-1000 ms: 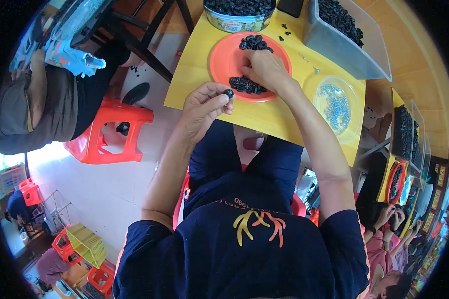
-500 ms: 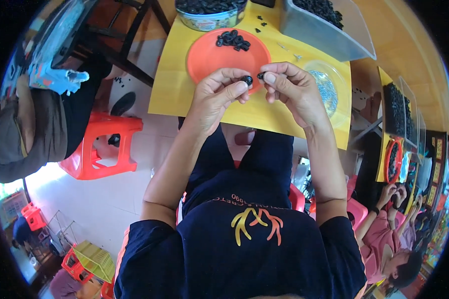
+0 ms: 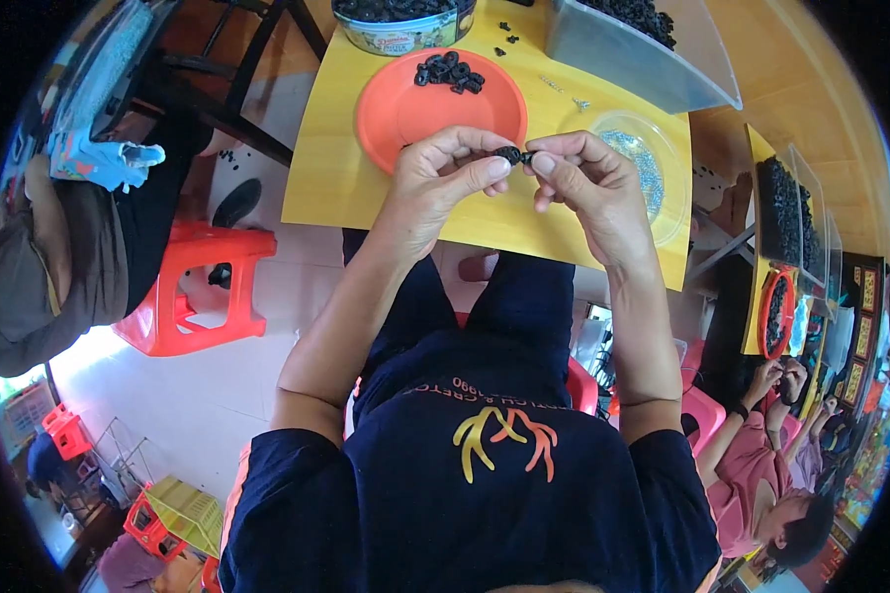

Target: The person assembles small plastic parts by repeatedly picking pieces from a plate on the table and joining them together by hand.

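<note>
Above the near edge of the yellow table (image 3: 336, 188), left hand (image 3: 440, 178) and right hand (image 3: 588, 183) meeting fingertip to fingertip, both pinched shut on one small black ring (image 3: 507, 154). Just beyond, orange plate (image 3: 396, 114) with only a small heap of black rings (image 3: 447, 71) on its far side, mostly bare. To the right, clear bowl (image 3: 663, 203) of tiny silvery bits. Far off, round tin (image 3: 405, 35) and grey bin (image 3: 633, 64) heaped with black pieces. Looks early: plenty left.

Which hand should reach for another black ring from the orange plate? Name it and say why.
Left, probably: the left hand sits right at the orange plate's near rim, closer to the black rings. The right hand lies off to the side.
</note>
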